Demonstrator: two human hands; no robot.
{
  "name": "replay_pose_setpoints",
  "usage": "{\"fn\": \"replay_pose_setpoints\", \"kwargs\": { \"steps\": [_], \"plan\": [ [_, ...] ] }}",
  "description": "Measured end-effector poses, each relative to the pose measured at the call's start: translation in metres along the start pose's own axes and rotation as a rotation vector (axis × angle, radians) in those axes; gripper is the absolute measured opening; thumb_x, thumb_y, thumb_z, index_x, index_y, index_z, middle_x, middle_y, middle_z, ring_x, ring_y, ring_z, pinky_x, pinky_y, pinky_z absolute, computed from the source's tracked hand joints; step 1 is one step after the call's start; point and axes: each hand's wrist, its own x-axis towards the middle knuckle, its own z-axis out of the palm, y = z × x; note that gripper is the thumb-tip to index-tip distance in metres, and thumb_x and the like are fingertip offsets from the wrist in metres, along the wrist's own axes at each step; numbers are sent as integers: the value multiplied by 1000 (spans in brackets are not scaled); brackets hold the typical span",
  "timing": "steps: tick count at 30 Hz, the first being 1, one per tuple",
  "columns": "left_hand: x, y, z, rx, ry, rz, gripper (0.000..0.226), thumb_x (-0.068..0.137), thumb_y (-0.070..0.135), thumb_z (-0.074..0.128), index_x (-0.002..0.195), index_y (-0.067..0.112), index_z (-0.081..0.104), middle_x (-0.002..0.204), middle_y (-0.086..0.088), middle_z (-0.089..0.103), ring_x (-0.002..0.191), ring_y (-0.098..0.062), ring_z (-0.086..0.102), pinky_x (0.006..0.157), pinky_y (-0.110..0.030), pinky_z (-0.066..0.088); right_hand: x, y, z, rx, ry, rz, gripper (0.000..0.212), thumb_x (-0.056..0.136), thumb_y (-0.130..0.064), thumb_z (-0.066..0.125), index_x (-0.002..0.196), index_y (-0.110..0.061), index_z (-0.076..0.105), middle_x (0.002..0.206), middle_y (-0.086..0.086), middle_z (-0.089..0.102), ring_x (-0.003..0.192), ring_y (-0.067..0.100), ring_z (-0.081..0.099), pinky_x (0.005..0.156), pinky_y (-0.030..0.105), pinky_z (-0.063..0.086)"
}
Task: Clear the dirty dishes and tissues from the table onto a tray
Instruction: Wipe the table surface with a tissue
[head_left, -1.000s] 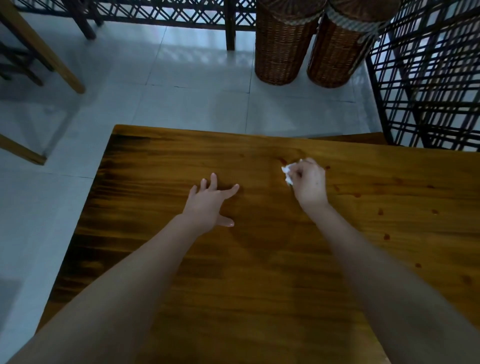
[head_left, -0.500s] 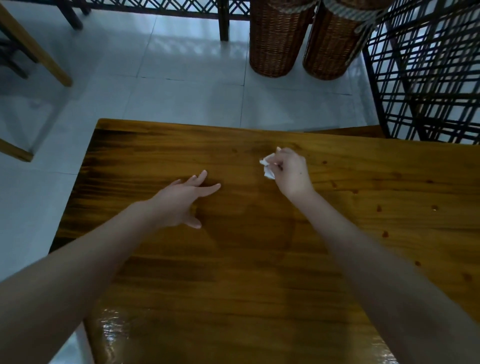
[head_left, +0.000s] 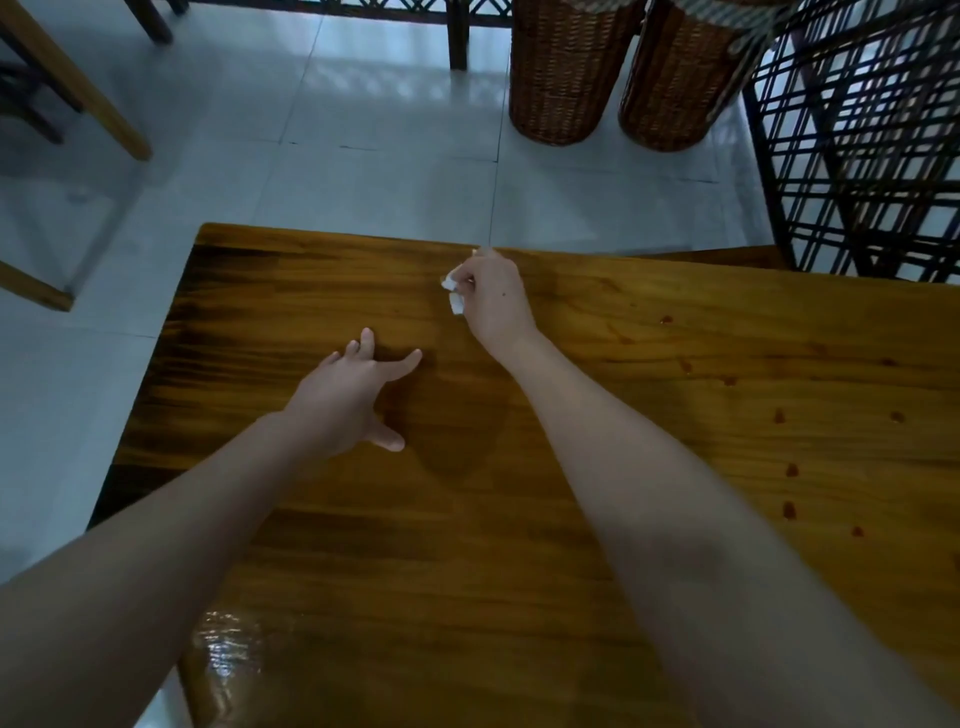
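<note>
Right hand (head_left: 493, 299) shifted toward far table (head_left: 675, 415) edge, gripping tissue (head_left: 456, 303); wicker baskets (head_left: 563, 78) beyond.

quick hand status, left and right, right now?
Left hand: open, fingers spread over the table, holding nothing.
Right hand: closed on a white tissue, near the far edge.

single head-worn view, looking forward and steeply down, close over wooden table (head_left: 675, 415), floor beyond
</note>
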Motion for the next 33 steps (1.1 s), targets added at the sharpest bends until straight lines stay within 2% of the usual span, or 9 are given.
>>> {"fn": "replay_pose_setpoints", "kwargs": {
  "steps": [4,7,9,12,15,20,25,29,33],
  "plan": [
    [-3,3,-2,6,-17,0,114,66,46,81,148,46,1,159,-15,-8,146,-34,7,116,-47,18,-20,27,-27,-104,14,77,25,88,3,58,108,-6,70,131,12,56,130,21,45,108,33,38],
    [-6,3,-5,-16,-29,13,114,67,43,82,149,43,2,158,-18,-8,146,-34,5,117,-46,14,-42,55,-62,-55,150,173,23,91,5,50,99,-1,71,120,14,62,126,24,49,106,26,38],
    [-8,4,-8,-28,-39,26,114,68,42,82,150,41,2,158,-19,-8,146,-34,4,117,-45,12,-50,59,-70,-43,226,234,21,92,4,50,93,0,71,115,15,63,118,26,55,95,19,42],
    [-11,4,-11,-37,-53,34,113,70,40,81,151,39,2,158,-21,-9,146,-35,4,118,-45,11,-51,47,-57,-10,271,300,23,92,5,50,103,-1,68,120,14,60,117,25,55,98,28,46],
    [-13,8,-15,-23,-62,21,112,70,40,80,150,40,2,158,-20,-8,146,-35,4,117,-46,14,-63,25,-32,26,194,217,23,90,5,50,102,-2,69,118,17,61,118,27,53,101,34,44],
    [-17,13,-21,-20,-85,2,111,71,38,80,150,40,2,158,-18,-9,146,-35,4,117,-48,18,-85,7,-14,-38,145,14,25,88,8,53,106,1,68,111,16,63,109,27,57,92,30,48],
    [-22,15,-24,-6,-92,0,109,72,38,79,151,38,2,158,-18,-8,146,-35,4,116,-48,17,-82,55,-58,-49,191,192,28,90,8,46,103,0,69,123,18,59,127,27,47,108,30,36],
    [-22,16,-26,22,-83,0,109,73,39,78,151,37,2,158,-19,-7,146,-35,5,116,-47,17,-99,93,-101,-92,328,291,24,91,6,46,90,2,70,103,17,64,106,29,58,96,19,38],
    [-24,22,-26,120,-89,-25,109,76,42,76,152,34,-2,158,-20,-6,147,-35,2,118,-47,12,-108,88,-93,-120,329,309,22,92,3,49,99,1,70,107,15,63,104,25,58,84,16,37]
  ]
}}
